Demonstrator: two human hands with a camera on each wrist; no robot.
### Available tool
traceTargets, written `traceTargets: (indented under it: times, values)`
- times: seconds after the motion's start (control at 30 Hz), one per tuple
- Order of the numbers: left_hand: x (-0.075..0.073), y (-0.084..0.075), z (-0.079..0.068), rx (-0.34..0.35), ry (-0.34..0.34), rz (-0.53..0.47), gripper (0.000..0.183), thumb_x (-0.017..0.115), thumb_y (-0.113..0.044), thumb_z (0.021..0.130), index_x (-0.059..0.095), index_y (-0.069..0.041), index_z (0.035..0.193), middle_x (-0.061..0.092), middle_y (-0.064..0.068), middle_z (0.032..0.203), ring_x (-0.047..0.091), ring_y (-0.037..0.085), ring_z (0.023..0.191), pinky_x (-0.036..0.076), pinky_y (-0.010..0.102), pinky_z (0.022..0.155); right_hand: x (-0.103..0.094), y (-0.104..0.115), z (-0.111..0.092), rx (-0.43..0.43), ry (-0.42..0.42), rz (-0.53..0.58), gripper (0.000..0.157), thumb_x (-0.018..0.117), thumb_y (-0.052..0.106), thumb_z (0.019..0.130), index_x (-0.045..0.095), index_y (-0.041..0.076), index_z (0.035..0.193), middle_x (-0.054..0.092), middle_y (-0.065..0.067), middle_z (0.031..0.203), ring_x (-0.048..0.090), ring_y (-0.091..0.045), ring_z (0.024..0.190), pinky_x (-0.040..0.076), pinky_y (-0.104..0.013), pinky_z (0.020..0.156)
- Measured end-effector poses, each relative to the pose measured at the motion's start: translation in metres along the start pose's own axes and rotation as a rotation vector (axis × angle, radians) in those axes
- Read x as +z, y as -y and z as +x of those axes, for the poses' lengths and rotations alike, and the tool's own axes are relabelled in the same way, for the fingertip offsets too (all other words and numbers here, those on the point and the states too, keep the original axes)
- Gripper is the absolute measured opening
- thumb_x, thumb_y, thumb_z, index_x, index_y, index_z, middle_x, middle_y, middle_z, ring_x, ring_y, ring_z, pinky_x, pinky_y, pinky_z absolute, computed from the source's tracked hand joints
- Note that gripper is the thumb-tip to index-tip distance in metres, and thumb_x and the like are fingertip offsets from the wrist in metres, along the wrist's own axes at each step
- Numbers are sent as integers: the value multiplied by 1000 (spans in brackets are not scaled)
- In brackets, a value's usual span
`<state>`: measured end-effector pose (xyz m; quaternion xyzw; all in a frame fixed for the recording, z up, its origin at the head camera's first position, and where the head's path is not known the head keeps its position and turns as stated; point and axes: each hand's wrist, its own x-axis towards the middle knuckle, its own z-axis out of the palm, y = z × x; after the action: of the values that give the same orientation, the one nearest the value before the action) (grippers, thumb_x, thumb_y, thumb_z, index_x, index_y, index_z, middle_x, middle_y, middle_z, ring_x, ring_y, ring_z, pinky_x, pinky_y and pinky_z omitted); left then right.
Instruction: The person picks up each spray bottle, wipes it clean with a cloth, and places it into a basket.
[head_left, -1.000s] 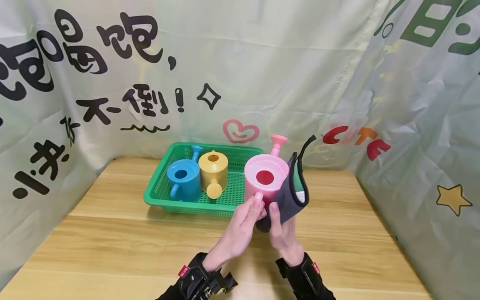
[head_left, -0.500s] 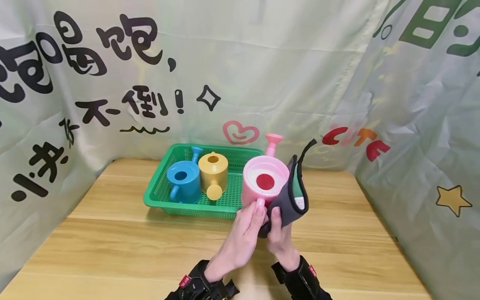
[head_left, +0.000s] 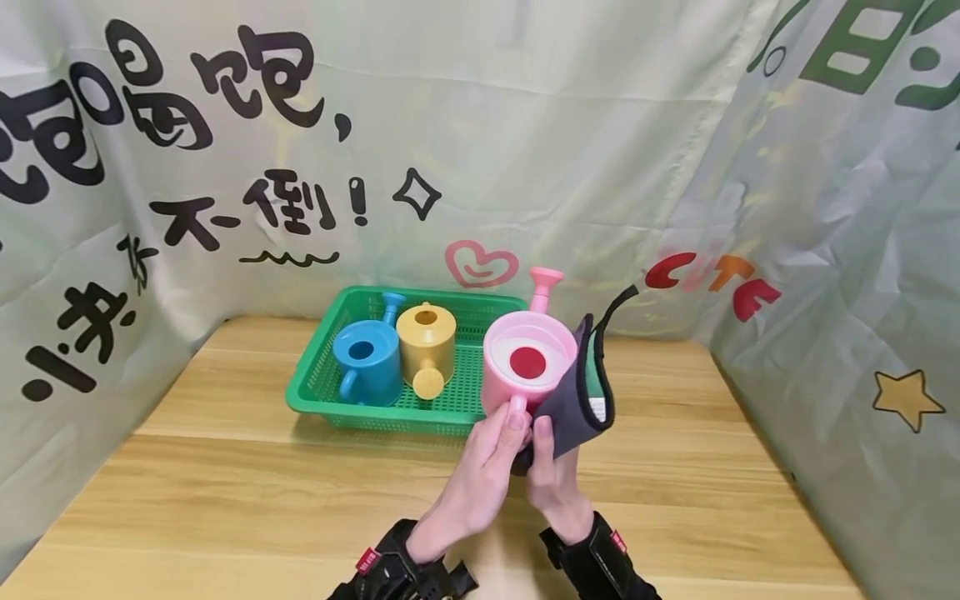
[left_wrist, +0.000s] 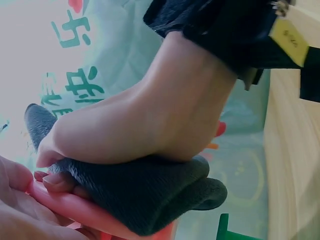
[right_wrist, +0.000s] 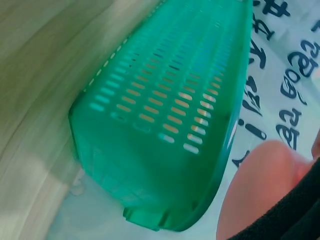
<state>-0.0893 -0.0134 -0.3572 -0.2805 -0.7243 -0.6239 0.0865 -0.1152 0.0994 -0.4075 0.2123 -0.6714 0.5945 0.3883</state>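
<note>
My left hand grips the handle of a pink toy watering can, held upright above the table with its spout pointing to the back. My right hand holds a folded dark grey cloth against the can's right side, thumb on the near face. The cloth has black edging, a green inner face, a white label and a black loop. In the left wrist view, the right hand lies over the cloth, and the left fingers curl round the pink handle. Both palms are mostly hidden.
A green slotted basket stands at the back of the wooden table, behind and left of the hands. In its left half are a blue watering can and a yellow one. Printed white curtains enclose the back and sides.
The pink can has shifted slightly left and toward me, with both hands. My right hand and the cloth have slid a little left and down, and the cloth's loop leans further right.
</note>
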Motion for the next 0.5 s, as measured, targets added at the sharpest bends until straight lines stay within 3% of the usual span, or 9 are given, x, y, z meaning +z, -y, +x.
traceTargets:
  times: [0.2,0.37,0.5]
  values:
    - [-3,-4,-1,-49,2,-3,31,33,-18,111,50,-6,88,43,-2,77,48,13,79,40,20,73,3,-4,-5,-106,19,-103,41,38,20,104,44,-16,124,57,-8,112,50,-2,112,36,-15,105]
    - [-3,-5,-1,-47,3,-51,32,31,-18,111,48,-4,87,41,0,77,46,17,75,39,21,72,1,-4,-4,-87,4,-55,40,38,21,105,48,-18,111,55,11,107,52,1,98,40,-12,94]
    - [-2,-6,-1,-89,-29,-85,33,31,-19,111,48,-2,89,45,5,81,50,19,81,43,21,77,-2,-4,1,8,23,12,42,37,22,105,46,-19,115,53,18,107,52,1,96,40,-12,92]
